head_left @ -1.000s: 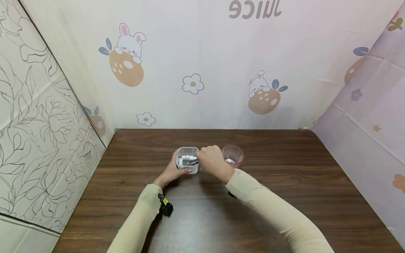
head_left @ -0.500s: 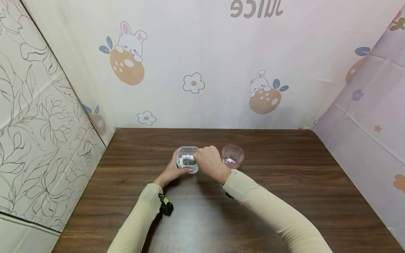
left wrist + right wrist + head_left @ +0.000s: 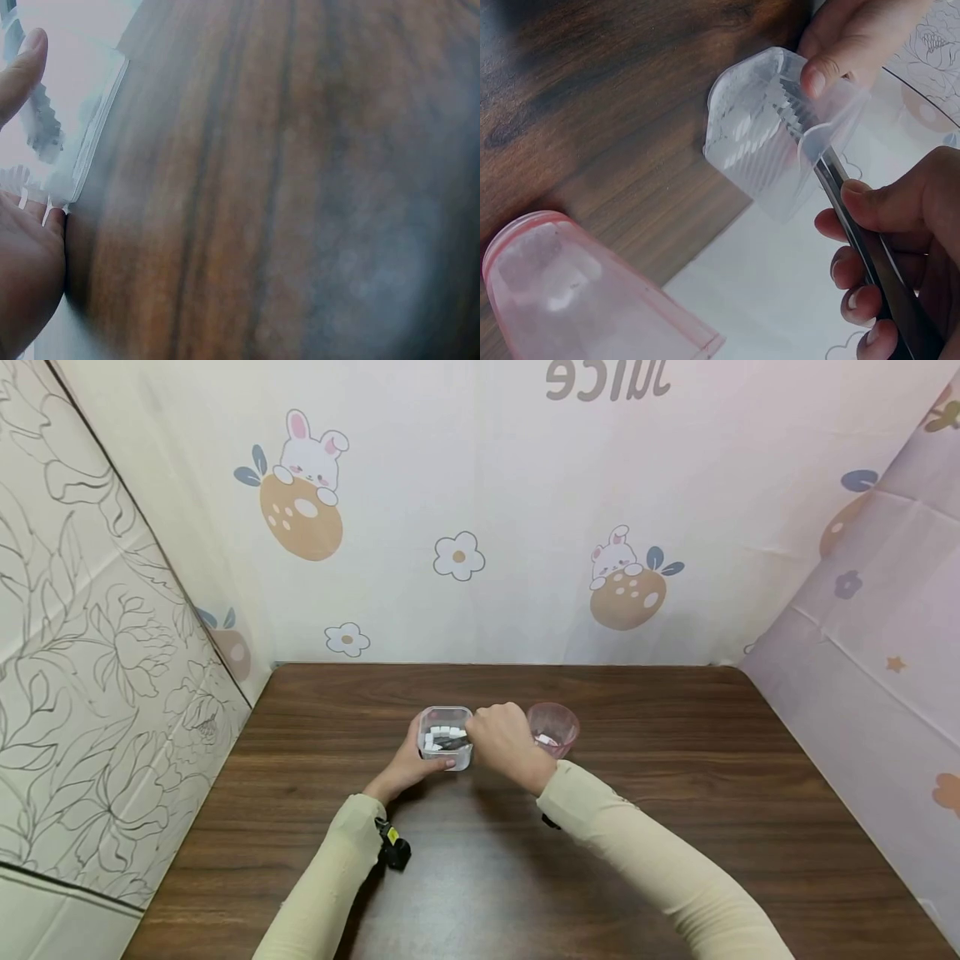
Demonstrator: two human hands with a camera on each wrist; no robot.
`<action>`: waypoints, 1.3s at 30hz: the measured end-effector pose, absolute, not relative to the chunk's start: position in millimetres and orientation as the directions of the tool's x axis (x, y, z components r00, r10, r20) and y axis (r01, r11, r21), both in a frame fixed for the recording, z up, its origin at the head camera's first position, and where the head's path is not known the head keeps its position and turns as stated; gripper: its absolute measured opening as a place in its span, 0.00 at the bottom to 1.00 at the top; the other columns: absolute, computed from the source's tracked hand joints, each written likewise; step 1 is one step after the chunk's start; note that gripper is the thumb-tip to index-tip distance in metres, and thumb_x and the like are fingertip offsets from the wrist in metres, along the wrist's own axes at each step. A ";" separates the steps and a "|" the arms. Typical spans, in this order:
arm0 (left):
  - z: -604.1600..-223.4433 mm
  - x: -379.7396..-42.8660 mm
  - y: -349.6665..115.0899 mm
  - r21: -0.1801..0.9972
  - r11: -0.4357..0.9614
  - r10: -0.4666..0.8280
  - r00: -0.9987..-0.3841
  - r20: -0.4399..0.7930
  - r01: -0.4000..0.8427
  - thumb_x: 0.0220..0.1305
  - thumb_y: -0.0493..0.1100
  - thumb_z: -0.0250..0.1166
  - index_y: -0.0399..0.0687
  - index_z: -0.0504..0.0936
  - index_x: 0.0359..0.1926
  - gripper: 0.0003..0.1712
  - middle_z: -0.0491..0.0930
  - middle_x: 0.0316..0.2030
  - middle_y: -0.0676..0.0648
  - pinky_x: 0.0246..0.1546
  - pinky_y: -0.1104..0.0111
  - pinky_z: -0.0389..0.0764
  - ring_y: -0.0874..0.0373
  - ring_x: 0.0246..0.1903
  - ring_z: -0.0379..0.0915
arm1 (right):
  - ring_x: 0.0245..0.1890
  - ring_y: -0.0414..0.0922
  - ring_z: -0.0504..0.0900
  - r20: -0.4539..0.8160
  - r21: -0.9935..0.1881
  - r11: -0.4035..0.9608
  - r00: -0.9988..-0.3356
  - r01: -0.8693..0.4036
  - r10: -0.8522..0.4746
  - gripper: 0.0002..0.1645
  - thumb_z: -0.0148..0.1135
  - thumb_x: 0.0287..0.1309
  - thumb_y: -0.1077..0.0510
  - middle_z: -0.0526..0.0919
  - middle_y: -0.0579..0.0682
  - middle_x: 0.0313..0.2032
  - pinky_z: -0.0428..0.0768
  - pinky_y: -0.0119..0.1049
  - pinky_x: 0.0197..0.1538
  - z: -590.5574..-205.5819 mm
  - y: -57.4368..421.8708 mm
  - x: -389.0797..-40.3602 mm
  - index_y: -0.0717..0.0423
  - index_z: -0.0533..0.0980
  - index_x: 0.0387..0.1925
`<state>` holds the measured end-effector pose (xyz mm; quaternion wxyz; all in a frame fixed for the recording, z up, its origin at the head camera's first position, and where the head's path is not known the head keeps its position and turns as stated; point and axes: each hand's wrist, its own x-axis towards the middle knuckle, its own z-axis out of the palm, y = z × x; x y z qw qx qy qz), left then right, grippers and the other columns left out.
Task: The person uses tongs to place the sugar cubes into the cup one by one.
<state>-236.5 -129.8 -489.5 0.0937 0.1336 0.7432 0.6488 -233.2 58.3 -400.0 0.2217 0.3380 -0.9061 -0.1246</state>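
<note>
On the table, my left hand grips a clear square plastic box, thumb along its near side. A row of small white cubes shows inside it. My right hand holds metal tongs with serrated tips, the thumb and curled fingers squeezing the arms. Those tips reach down into the box among the cubes; whether a cube is between them I cannot tell. To the right stands a pink translucent cup with a few white pieces at its bottom, partly behind the right wrist.
The dark wood-grain table spreads around both arms. A printed cloth wall rises at its back edge, with patterned panels at left and right. A black wrist camera sits on the left forearm.
My right hand shifted slightly left, then back right, moving the tongs' tips within the box. A white cube near the tips now lies differently. The left hand and the cup stay in place.
</note>
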 end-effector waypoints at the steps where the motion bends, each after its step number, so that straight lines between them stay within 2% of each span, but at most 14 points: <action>1: -489.5 -236.5 -129.9 0.989 0.124 0.318 -0.947 0.035 0.078 0.52 0.32 0.71 0.40 0.40 0.73 0.58 0.51 0.69 0.34 0.60 0.55 0.60 0.41 0.63 0.56 | 0.11 0.41 0.70 0.319 0.370 0.741 -0.673 -0.560 -0.667 0.15 0.71 0.29 0.55 0.73 0.44 0.11 0.70 0.39 0.15 -398.8 59.3 -233.3 0.46 0.69 0.09; 6: -488.7 -236.0 -129.8 0.989 0.120 0.313 -0.949 0.042 0.083 0.51 0.31 0.71 0.40 0.41 0.73 0.58 0.51 0.69 0.34 0.62 0.55 0.57 0.41 0.64 0.54 | 0.11 0.42 0.71 0.315 0.343 0.751 -0.685 -0.564 -0.657 0.13 0.70 0.30 0.56 0.74 0.44 0.12 0.71 0.39 0.15 -392.2 65.0 -233.2 0.46 0.71 0.09; 12: -488.7 -235.6 -129.9 0.989 0.108 0.308 -0.949 0.068 0.106 0.50 0.29 0.71 0.38 0.42 0.73 0.58 0.52 0.69 0.33 0.62 0.54 0.58 0.42 0.62 0.56 | 0.12 0.43 0.72 0.286 0.320 0.771 -0.720 -0.550 -0.632 0.20 0.79 0.25 0.44 0.75 0.44 0.13 0.72 0.40 0.16 -384.2 73.2 -232.8 0.47 0.75 0.11; 16: -488.9 -235.7 -129.4 0.988 0.089 0.307 -0.947 0.095 0.128 0.49 0.27 0.70 0.35 0.42 0.72 0.57 0.51 0.69 0.32 0.63 0.52 0.56 0.41 0.62 0.55 | 0.11 0.41 0.68 0.284 0.288 0.786 -0.736 -0.547 -0.615 0.20 0.77 0.30 0.50 0.70 0.43 0.11 0.71 0.40 0.15 -379.1 79.6 -232.3 0.47 0.71 0.08; 19: -488.5 -235.7 -129.1 0.988 0.087 0.312 -0.945 0.095 0.128 0.49 0.27 0.70 0.35 0.42 0.72 0.57 0.50 0.69 0.31 0.63 0.51 0.55 0.40 0.62 0.55 | 0.11 0.39 0.61 0.290 0.267 0.796 -0.743 -0.543 -0.603 0.20 0.69 0.33 0.59 0.63 0.41 0.10 0.68 0.38 0.14 -375.2 85.2 -231.4 0.46 0.65 0.06; 21: -488.3 -235.7 -129.1 0.989 0.092 0.317 -0.945 0.084 0.119 0.50 0.28 0.70 0.36 0.42 0.72 0.57 0.50 0.69 0.32 0.63 0.50 0.56 0.39 0.62 0.55 | 0.12 0.39 0.56 0.297 0.261 0.800 -0.744 -0.541 -0.599 0.21 0.65 0.36 0.61 0.59 0.41 0.10 0.64 0.37 0.13 -372.4 89.2 -230.3 0.46 0.62 0.06; 24: -487.1 -235.1 -129.1 0.989 0.109 0.315 -0.947 0.063 0.102 0.50 0.29 0.71 0.37 0.42 0.73 0.58 0.49 0.70 0.33 0.63 0.51 0.54 0.39 0.64 0.53 | 0.13 0.39 0.51 0.316 0.256 0.804 -0.740 -0.536 -0.594 0.23 0.64 0.40 0.62 0.55 0.41 0.10 0.59 0.34 0.12 -368.2 95.7 -228.1 0.46 0.61 0.05; 31: -485.6 -235.3 -128.5 0.989 0.112 0.310 -0.949 0.057 0.096 0.50 0.28 0.70 0.36 0.43 0.72 0.56 0.50 0.69 0.32 0.64 0.50 0.53 0.37 0.63 0.53 | 0.10 0.39 0.53 0.374 0.231 0.822 -0.732 -0.520 -0.569 0.23 0.70 0.45 0.57 0.59 0.41 0.07 0.54 0.34 0.12 -360.7 110.5 -224.9 0.47 0.68 0.05; 36: -496.1 -241.0 -129.7 0.989 0.116 0.306 -0.951 0.049 0.088 0.50 0.29 0.71 0.39 0.42 0.73 0.57 0.51 0.69 0.32 0.64 0.49 0.52 0.37 0.63 0.53 | 0.14 0.39 0.46 0.392 0.206 0.824 -0.727 -0.528 -0.564 0.31 0.69 0.48 0.58 0.49 0.41 0.10 0.48 0.33 0.15 -359.0 121.8 -223.6 0.46 0.57 0.05; 39: -508.2 -247.0 -130.0 0.990 0.114 0.295 -0.954 0.047 0.084 0.49 0.30 0.72 0.43 0.43 0.73 0.58 0.52 0.69 0.35 0.64 0.51 0.51 0.40 0.64 0.52 | 0.15 0.40 0.46 0.390 0.180 0.833 -0.739 -0.523 -0.549 0.30 0.67 0.49 0.59 0.49 0.41 0.11 0.48 0.34 0.16 -359.1 129.3 -223.5 0.46 0.57 0.06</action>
